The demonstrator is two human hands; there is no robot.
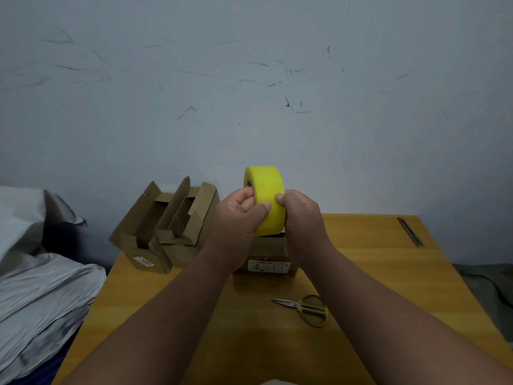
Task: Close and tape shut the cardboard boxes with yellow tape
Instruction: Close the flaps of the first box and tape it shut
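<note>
A thick roll of yellow tape is held upright in front of me, above a small cardboard box that is mostly hidden behind my hands. My left hand grips the roll from the left, thumb pressed on its outer face. My right hand holds its right side, fingertips curled onto the tape surface. Two open cardboard boxes stand at the table's far left: one with flaps up, another beside it.
Scissors with olive handles lie on the yellow wooden table to the right of my arms. A metal strip lies at the far right edge. Grey plastic sheeting is piled left of the table. A wall stands behind.
</note>
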